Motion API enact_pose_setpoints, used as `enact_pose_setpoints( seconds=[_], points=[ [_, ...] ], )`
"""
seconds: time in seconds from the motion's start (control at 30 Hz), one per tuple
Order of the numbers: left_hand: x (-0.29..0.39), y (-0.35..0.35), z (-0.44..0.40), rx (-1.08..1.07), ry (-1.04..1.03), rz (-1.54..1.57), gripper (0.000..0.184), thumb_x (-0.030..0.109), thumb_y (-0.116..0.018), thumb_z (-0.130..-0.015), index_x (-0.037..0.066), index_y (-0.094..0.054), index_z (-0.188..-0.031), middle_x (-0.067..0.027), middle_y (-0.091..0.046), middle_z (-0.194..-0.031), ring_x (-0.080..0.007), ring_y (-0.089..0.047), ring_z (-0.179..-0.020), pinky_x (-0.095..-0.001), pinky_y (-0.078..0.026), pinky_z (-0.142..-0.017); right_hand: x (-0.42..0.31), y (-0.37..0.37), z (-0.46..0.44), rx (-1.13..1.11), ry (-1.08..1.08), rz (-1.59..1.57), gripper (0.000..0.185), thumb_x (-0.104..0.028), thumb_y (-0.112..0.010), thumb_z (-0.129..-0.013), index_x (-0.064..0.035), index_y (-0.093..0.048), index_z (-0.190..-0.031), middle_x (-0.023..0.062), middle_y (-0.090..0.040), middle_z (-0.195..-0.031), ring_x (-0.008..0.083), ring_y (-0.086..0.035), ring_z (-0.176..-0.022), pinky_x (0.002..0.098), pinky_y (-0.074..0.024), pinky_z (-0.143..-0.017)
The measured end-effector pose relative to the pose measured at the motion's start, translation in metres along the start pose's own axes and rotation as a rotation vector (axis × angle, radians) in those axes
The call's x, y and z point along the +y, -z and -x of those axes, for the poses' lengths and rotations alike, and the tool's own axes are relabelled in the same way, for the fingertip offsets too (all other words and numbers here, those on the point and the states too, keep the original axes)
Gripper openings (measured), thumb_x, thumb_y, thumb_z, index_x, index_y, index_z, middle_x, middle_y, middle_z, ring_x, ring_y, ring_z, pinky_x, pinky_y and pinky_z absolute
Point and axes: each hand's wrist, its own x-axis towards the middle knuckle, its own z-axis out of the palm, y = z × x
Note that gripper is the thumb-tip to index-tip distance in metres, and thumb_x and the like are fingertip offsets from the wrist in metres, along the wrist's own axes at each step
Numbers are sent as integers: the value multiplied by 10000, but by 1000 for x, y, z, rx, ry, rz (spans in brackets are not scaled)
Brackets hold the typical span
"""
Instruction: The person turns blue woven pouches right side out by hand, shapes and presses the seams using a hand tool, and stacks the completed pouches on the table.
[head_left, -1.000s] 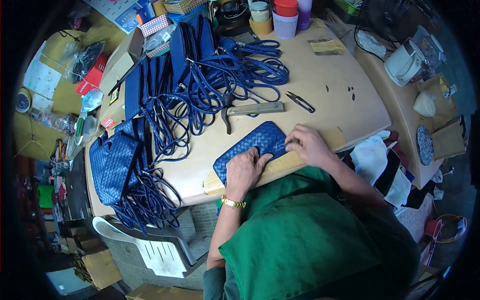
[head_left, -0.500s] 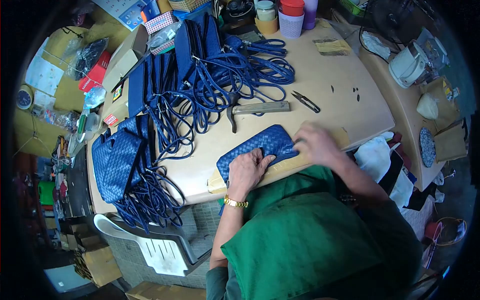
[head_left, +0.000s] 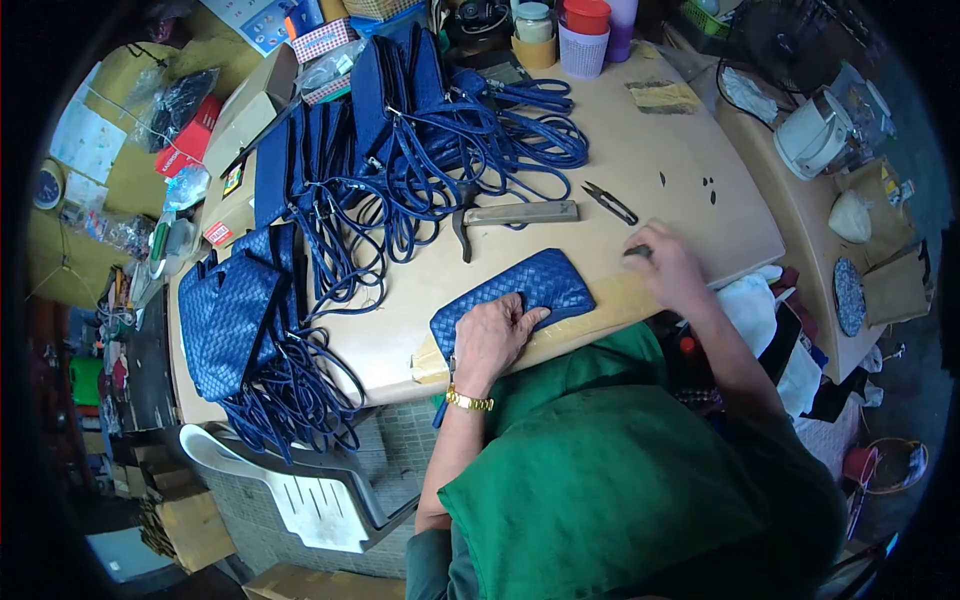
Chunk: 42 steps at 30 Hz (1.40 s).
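Note:
A blue woven wallet-like pouch (head_left: 545, 285) lies flat at the near edge of the table. My left hand (head_left: 492, 338) bears down on its near side, thumb stretched to the right and fingers curled onto the woven surface. To the right of the pouch, apart from it, my right hand (head_left: 672, 272) is closed over the table. A small dark object (head_left: 638, 252) pokes out of its fingers; its kind I cannot make out. Beyond the pouch lie a hammer (head_left: 520, 212) with a wooden handle and a pair of thread snips (head_left: 610, 203).
Blue pouches with cord straps (head_left: 380, 100) are heaped at the back left of the table (head_left: 700, 150). More woven blue pouches (head_left: 232, 315) lie at the left edge. Cups (head_left: 583, 48) stand at the back. A white plastic chair (head_left: 320, 510) is below on the left.
My right hand has moved away from the pouch's right end, to the right and slightly farther back. My left hand stays on the pouch.

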Motion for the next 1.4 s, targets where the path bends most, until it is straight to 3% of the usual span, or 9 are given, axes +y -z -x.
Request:
enact_pose_setpoints(
  seconds=[0.13, 0.27, 0.33, 0.4, 0.57, 0.67, 0.93, 1.13, 1.4],
  points=[
    [-3, -5, 0, 25, -14, 24, 499, 511, -663, -821, 43, -566, -676, -150, -586, -597, -339, -590, -594, -424, -458, -562, -42, -45, 22, -226, 213, -49, 161, -123, -705, -754, -20, -629, -851, 141, -583, -899, 336, -585, -906, 421, -470, -801],
    [-8, -6, 6, 45, -37, 23, 510, 533, -670, -801, 49, -571, -677, -143, -596, -603, -333, -599, -601, -420, -462, -563, 10, -15, 8, -91, 309, 262, 175, -80, -687, -763, -17, -605, -904, 154, -565, -888, 339, -570, -861, 410, -464, -749],
    [-8, -6, 1, 55, -50, 21, 512, 540, -674, -793, 50, -575, -679, -141, -602, -608, -334, -602, -605, -418, -463, -563, 5, 7, 2, 28, 21, 93, 191, -110, -697, -763, -23, -603, -905, 149, -564, -896, 340, -567, -869, 410, -461, -748],
    [-8, -7, 2, 53, -46, 10, 523, 554, -671, -788, 54, -572, -670, -136, -584, -580, -342, -591, -585, -425, -462, -558, -26, -4, 7, -83, 122, 7, 192, -131, -698, -772, -29, -603, -903, 143, -569, -894, 334, -576, -885, 417, -464, -769],
    [-30, 21, 38, 24, -102, -45, 409, 286, -833, -624, 97, -561, -865, -79, -616, -841, -300, -605, -830, -394, -470, -704, -28, -52, 11, -182, 275, -133, 201, -141, -705, -780, -32, -589, -903, 140, -562, -917, 330, -580, -903, 416, -466, -785],
    [-64, 37, 64, 37, -10, 282, 313, 187, -830, -648, 58, -621, -842, -82, -607, -802, -256, -597, -730, -349, -479, -656, -31, -47, 8, -252, 227, -172, 193, -125, -701, -781, -26, -583, -898, 138, -562, -911, 331, -582, -896, 411, -467, -781],
    [-72, 29, 65, 155, 24, 292, 266, 152, -827, -647, 26, -667, -818, -84, -620, -744, -204, -581, -648, -320, -469, -598, -53, -41, -13, -165, 226, 82, 156, -78, -692, -774, -14, -590, -872, 137, -572, -883, 329, -585, -838, 398, -468, -739],
    [-75, 26, 63, 134, 105, 419, 237, 126, -832, -647, 20, -666, -779, -71, -599, -695, -159, -544, -593, -287, -446, -569, -95, -101, -6, -410, 456, -298, 183, -106, -725, -756, -14, -610, -864, 132, -578, -880, 336, -589, -832, 400, -471, -719],
    [-74, 29, 62, 107, 171, 446, 244, 124, -856, -665, 27, -656, -765, 29, -558, -631, -59, -447, -574, -231, -390, -527, -63, -48, -28, -443, 246, -49, 177, -93, -721, -758, -1, -595, -839, 141, -589, -854, 325, -599, -833, 404, -467, -729]
  ],
)
